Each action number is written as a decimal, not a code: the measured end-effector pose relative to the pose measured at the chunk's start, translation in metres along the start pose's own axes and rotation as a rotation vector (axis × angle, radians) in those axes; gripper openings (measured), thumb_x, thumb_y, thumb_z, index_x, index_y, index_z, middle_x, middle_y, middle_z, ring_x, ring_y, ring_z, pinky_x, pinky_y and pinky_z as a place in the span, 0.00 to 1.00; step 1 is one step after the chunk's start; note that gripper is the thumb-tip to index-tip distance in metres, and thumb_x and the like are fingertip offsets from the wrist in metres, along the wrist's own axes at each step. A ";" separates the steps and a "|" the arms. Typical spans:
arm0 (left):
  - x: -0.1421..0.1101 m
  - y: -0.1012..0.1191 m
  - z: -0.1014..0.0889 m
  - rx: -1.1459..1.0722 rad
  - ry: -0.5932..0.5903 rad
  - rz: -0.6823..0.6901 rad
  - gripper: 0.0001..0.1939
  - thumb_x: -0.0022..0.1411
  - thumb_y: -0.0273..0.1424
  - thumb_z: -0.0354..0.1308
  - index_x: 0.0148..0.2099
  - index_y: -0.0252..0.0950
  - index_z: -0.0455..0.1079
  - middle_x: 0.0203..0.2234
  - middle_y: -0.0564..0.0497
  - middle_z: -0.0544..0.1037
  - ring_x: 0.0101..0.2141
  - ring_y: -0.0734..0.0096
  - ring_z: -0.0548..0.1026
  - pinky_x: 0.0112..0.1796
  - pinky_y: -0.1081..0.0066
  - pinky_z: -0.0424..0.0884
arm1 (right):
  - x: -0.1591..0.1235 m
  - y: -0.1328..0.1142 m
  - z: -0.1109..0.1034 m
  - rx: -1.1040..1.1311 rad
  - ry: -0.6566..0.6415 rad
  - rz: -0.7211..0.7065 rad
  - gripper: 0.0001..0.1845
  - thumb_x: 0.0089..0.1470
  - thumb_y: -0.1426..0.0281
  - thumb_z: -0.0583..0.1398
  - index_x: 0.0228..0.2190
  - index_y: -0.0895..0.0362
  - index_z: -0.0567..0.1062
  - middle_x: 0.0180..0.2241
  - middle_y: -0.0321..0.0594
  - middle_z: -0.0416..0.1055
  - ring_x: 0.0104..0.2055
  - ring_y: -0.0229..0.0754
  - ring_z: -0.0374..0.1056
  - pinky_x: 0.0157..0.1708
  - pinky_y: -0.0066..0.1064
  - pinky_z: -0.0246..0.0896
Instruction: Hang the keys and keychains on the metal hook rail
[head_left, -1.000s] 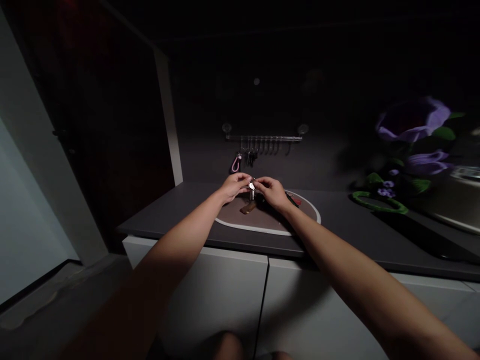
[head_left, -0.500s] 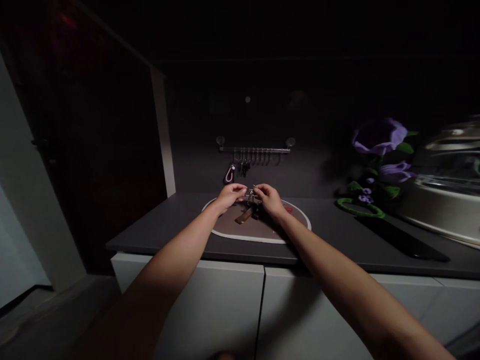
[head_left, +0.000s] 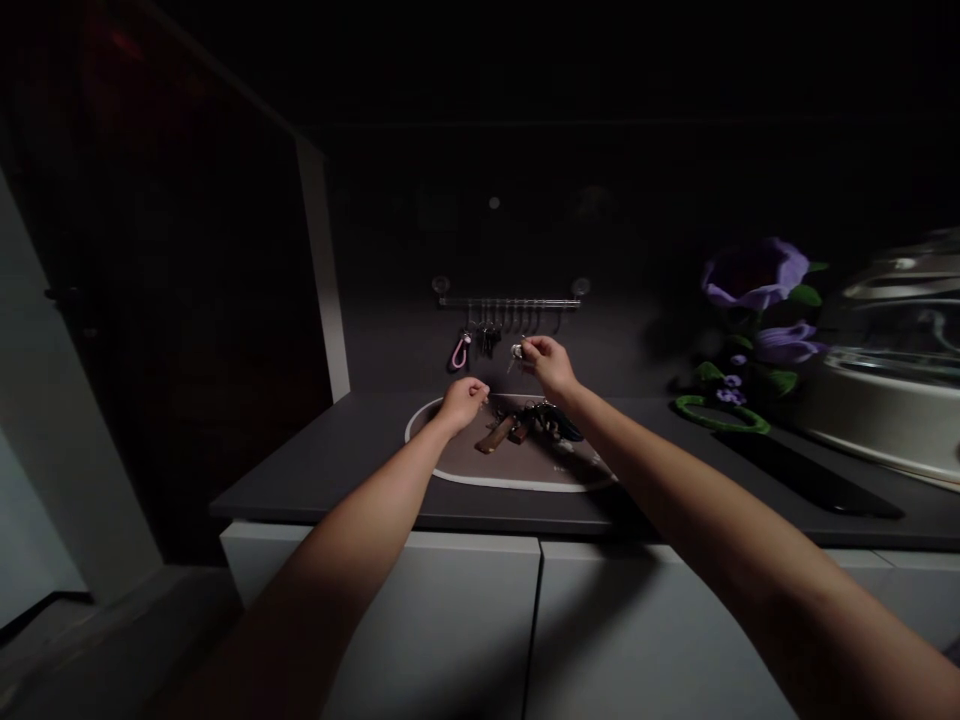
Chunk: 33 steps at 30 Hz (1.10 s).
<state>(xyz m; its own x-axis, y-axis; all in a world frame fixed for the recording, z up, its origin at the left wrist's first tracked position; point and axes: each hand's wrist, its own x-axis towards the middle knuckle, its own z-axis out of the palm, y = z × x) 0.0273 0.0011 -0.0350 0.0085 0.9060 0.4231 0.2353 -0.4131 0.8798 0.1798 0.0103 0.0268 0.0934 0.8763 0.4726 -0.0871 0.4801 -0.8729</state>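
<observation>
Two bare hands work above a dark bench [head_left: 322, 482]. The right hand [head_left: 550, 365] is raised over the back of an oval brown mat [head_left: 510, 470], and its fingers [head_left: 534, 346] pinch a small silver key [head_left: 516, 352] by its round end, the shank hanging below. That key is in the air, just in front of a metal hook rail [head_left: 510, 302] fixed to the dark wall, and the dimness hides exactly how it sits in the pinch. The left hand [head_left: 463, 403] hovers low near the mat's far edge, its fingers [head_left: 480, 392] loosely curled; whether they hold anything small cannot be told. Below, a bunch of dark keys [head_left: 551, 420] and a wooden key fob [head_left: 495, 435] lie on the mat between the hands, touching each other. A pink loop keychain [head_left: 460, 352] and a cluster of keys [head_left: 489, 340] hang from the rail. A purple artificial flower [head_left: 754, 275] and a green loop [head_left: 720, 415] sit well to the right. A light pinch close to the key's round end should give the steadiest control, and the left hand seems best kept clear of the pile, so nothing snags.
</observation>
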 end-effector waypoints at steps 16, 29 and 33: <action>0.005 -0.014 0.001 0.239 0.000 0.012 0.06 0.54 0.25 0.52 0.27 0.32 0.68 0.19 0.53 0.71 0.21 0.79 0.66 0.28 0.76 0.62 | 0.062 -0.006 0.035 -0.012 0.040 0.015 0.02 0.49 0.72 0.55 0.26 0.58 0.66 0.22 0.31 0.63 0.22 0.30 0.59 0.23 0.24 0.59; 0.006 -0.017 0.002 0.309 -0.026 -0.011 0.07 0.55 0.25 0.51 0.26 0.32 0.68 0.18 0.53 0.71 0.20 0.78 0.66 0.27 0.76 0.62 | 0.075 0.008 0.049 0.009 0.091 0.038 0.03 0.50 0.74 0.53 0.26 0.58 0.66 0.18 0.30 0.60 0.18 0.29 0.56 0.19 0.21 0.57; 0.006 -0.016 0.003 0.287 -0.017 -0.020 0.07 0.55 0.25 0.52 0.26 0.32 0.68 0.18 0.53 0.70 0.20 0.79 0.66 0.28 0.76 0.63 | 0.079 0.010 0.051 0.004 0.113 0.048 0.03 0.48 0.74 0.54 0.24 0.59 0.67 0.17 0.31 0.61 0.17 0.29 0.56 0.19 0.23 0.57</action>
<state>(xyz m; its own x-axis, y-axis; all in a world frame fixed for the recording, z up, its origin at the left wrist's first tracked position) 0.0261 0.0139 -0.0471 0.0169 0.9161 0.4005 0.5014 -0.3543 0.7893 0.1353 0.0868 0.0616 0.2000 0.8881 0.4139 -0.0981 0.4384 -0.8934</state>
